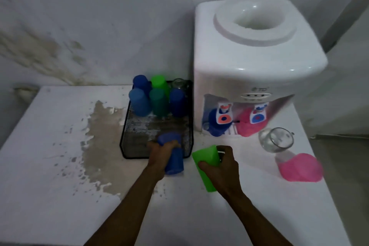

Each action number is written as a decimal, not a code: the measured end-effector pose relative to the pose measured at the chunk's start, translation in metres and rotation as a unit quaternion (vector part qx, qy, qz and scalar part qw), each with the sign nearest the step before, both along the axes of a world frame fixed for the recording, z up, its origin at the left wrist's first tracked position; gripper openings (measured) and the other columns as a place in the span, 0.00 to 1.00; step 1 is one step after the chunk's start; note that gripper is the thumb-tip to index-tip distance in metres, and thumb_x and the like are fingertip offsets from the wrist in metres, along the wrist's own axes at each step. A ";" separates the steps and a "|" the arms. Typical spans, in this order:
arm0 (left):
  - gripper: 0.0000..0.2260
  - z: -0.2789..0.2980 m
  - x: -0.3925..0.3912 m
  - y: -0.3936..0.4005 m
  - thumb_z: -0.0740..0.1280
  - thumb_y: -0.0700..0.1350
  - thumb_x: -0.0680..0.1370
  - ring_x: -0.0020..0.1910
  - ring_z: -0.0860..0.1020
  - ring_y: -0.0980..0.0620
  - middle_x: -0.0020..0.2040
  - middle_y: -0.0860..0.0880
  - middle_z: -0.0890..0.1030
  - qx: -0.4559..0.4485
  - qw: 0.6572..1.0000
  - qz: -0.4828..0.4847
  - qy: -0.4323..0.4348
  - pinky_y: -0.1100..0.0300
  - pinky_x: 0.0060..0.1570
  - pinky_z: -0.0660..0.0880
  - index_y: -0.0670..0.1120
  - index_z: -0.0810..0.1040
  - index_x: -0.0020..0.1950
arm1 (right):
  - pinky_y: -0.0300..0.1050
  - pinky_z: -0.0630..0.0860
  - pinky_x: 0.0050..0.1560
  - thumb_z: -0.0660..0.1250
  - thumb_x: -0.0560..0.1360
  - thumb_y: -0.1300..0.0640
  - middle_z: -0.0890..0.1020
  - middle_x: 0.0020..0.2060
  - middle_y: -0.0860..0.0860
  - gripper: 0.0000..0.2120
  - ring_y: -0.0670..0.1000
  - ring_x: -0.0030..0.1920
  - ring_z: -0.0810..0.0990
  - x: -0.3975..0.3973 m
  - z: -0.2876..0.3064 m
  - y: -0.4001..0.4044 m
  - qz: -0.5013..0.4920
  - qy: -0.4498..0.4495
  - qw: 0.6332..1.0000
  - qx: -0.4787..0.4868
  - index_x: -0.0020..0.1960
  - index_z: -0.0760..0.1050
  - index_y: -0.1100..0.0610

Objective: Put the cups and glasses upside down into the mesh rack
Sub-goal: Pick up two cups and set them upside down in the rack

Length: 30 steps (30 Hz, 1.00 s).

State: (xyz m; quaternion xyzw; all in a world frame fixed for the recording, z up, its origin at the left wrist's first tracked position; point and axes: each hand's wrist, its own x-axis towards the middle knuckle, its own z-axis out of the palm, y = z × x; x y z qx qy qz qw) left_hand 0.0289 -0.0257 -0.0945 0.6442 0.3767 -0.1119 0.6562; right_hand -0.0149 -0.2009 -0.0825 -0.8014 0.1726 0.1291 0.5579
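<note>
A white water dispenser (257, 66) stands at the back right of the worn white table (50, 166), and just beside it on the left is the black mesh rack (127, 136), where five plastic cups and one glass stand upside down in its far part. Near the right edge of the table a pink cup (301, 168) lies on its side with a clear glass (276, 140) just behind it. The left hand (159, 154) grasps a blue cup (172, 156) over the near edge of the rack, and the right hand (223, 166) grasps a tilted green cup (205, 164) over the table, just right of the rack.
</note>
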 end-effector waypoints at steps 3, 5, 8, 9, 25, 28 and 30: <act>0.06 0.002 0.014 0.036 0.72 0.40 0.68 0.38 0.76 0.45 0.42 0.40 0.78 -0.016 0.998 -0.030 0.048 0.56 0.36 0.71 0.40 0.77 0.41 | 0.39 0.74 0.36 0.77 0.65 0.55 0.79 0.44 0.51 0.25 0.46 0.41 0.79 0.020 -0.001 0.029 0.015 0.025 1.000 -0.001 0.58 0.69 0.54; 0.05 0.002 0.027 0.062 0.72 0.39 0.69 0.40 0.76 0.44 0.44 0.41 0.78 -0.004 0.998 -0.030 0.062 0.54 0.39 0.73 0.42 0.76 0.40 | 0.42 0.76 0.38 0.75 0.66 0.53 0.79 0.46 0.53 0.26 0.50 0.43 0.79 0.035 -0.001 0.051 0.019 0.056 0.998 0.006 0.60 0.70 0.55; 0.31 0.003 0.047 0.092 0.76 0.52 0.56 0.48 0.79 0.41 0.54 0.39 0.79 0.057 0.995 -0.044 0.064 0.52 0.44 0.78 0.38 0.75 0.54 | 0.49 0.78 0.47 0.69 0.60 0.46 0.80 0.51 0.55 0.32 0.55 0.48 0.79 0.054 -0.002 0.076 0.020 0.103 0.994 0.020 0.61 0.73 0.57; 0.40 0.005 0.054 0.102 0.75 0.56 0.53 0.49 0.79 0.42 0.56 0.38 0.78 0.106 0.990 -0.068 0.071 0.55 0.41 0.77 0.36 0.72 0.59 | 0.48 0.77 0.46 0.68 0.58 0.46 0.80 0.51 0.54 0.32 0.54 0.48 0.79 0.062 -0.002 0.085 0.025 0.112 0.993 0.017 0.60 0.74 0.57; 0.32 -0.005 0.109 0.144 0.74 0.47 0.66 0.59 0.73 0.40 0.61 0.42 0.73 0.467 0.810 -0.351 0.056 0.47 0.52 0.73 0.45 0.64 0.66 | 0.49 0.79 0.46 0.73 0.58 0.40 0.79 0.47 0.51 0.29 0.54 0.46 0.79 0.141 -0.014 0.148 0.104 0.084 0.967 -0.215 0.55 0.73 0.52; 0.33 -0.009 0.109 0.145 0.73 0.46 0.66 0.61 0.71 0.39 0.63 0.41 0.71 0.477 0.800 -0.361 0.037 0.45 0.52 0.73 0.46 0.62 0.68 | 0.51 0.79 0.48 0.71 0.58 0.39 0.78 0.52 0.53 0.29 0.56 0.48 0.79 0.150 -0.017 0.156 0.138 0.057 0.947 -0.283 0.57 0.74 0.49; 0.36 -0.014 0.107 0.143 0.74 0.47 0.66 0.63 0.70 0.39 0.65 0.41 0.70 0.480 0.800 -0.360 0.030 0.45 0.54 0.74 0.47 0.59 0.70 | 0.49 0.77 0.49 0.73 0.61 0.43 0.75 0.56 0.54 0.29 0.57 0.52 0.78 0.155 -0.016 0.161 0.162 0.056 0.927 -0.333 0.59 0.73 0.49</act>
